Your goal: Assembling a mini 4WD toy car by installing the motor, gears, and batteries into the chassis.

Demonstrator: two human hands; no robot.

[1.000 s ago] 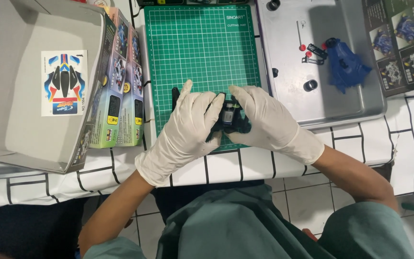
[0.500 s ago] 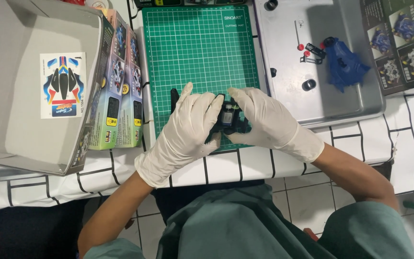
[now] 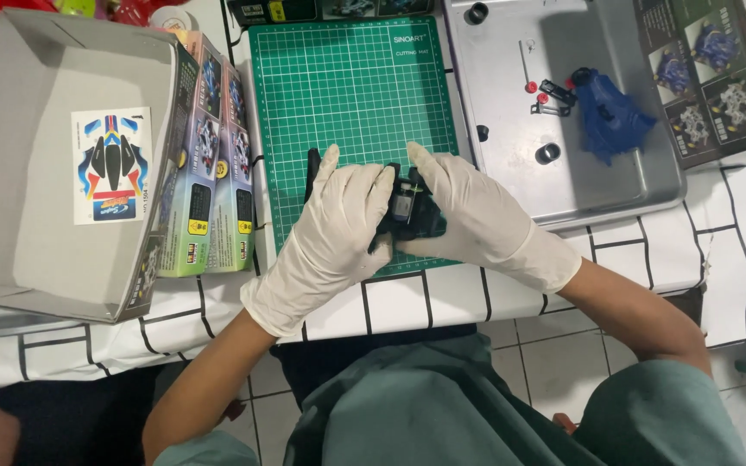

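Two gloved hands close on a small black toy-car chassis (image 3: 407,211) at the near edge of the green cutting mat (image 3: 347,86): the left hand (image 3: 334,229) and the right hand (image 3: 468,211) pinch it from both sides, seemingly to steady it. Beside the mat, a metal tray (image 3: 641,181) keeps a blue car body (image 3: 610,116) and small loose parts together; an open cardboard box (image 3: 10,216) holds a sticker sheet (image 3: 112,164) on the desk (image 3: 736,224).

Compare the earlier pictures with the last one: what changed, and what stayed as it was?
Hardly anything moved. Both gloved hands, left hand and right hand, stay clasped on the small black toy car frame over the green cutting mat. Tray, blue car shell and box are unmoved.
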